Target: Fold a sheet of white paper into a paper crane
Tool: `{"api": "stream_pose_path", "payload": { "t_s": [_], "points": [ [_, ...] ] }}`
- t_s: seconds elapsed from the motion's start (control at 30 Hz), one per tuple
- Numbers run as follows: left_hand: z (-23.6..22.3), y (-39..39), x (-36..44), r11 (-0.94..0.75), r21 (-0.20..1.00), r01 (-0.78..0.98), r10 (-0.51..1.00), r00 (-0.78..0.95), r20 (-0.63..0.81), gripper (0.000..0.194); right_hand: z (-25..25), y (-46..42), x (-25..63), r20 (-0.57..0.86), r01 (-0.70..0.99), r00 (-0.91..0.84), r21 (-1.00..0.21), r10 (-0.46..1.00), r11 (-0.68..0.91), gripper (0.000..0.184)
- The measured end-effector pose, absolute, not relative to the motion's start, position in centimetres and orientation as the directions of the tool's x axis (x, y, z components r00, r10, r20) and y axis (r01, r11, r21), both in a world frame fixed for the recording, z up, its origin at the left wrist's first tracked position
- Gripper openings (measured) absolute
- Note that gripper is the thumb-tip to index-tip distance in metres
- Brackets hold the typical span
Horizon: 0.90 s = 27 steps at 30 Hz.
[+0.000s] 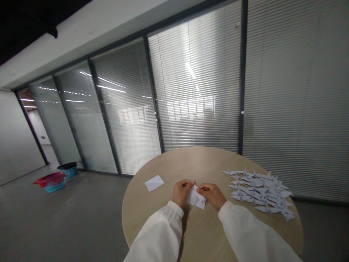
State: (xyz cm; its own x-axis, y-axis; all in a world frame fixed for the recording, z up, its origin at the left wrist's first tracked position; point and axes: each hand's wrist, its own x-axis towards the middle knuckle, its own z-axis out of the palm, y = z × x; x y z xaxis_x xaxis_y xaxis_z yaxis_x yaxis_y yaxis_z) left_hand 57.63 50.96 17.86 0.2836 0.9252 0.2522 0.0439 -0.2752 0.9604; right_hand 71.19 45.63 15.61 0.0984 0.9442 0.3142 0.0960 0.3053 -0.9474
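A creased sheet of white paper (196, 199), partly folded, is held between my two hands above the middle of the round table. My left hand (182, 193) pinches its upper left edge, thumb and fingers together. On the other side, my right hand (212, 194) grips the upper right edge, with the fingertips of both hands close to each other. Part of the paper is hidden behind the fingers. To the right lie several folded white paper cranes (259, 191) in rows. A small stack of flat white paper (154, 183) rests left of my hands.
The round wooden table (152, 225) stands near a glass partition with blinds (199, 80). On the floor to the left are two blue bins, one with a red liner (51, 180) and one with a black liner (68, 167).
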Motion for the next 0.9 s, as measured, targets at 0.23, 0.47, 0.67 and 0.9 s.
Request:
{"api": "stream_pose_path", "payload": {
  "t_s": [0.23, 0.47, 0.67, 0.9],
  "points": [
    [17.72, 50.95, 57.21, -0.352, 0.936, 0.020, 0.893, 0.307, 0.329, 0.040, 15.14, 45.99, 71.39, 0.307, 0.086, 0.043, -0.949, 0.951, 0.303, 0.032],
    [17.59, 51.30, 57.25, -0.302, 0.951, 0.062, 0.913, 0.305, 0.270, 0.040, 15.40, 45.95, 71.41, 0.285, 0.086, 0.044, -0.956, 0.958, 0.280, 0.032],
    [17.35, 51.34, 57.58, -0.196, 0.980, -0.031, 0.896, 0.401, 0.192, 0.037, 15.49, 45.80, 71.59, 0.271, 0.099, 0.110, -0.960, 0.956, 0.261, 0.030],
    [17.29, 51.27, 57.64, -0.221, 0.975, -0.031, 0.891, 0.401, 0.214, 0.035, 15.45, 45.80, 71.70, 0.255, 0.100, 0.075, -0.964, 0.964, 0.247, 0.030]
  ]
}}
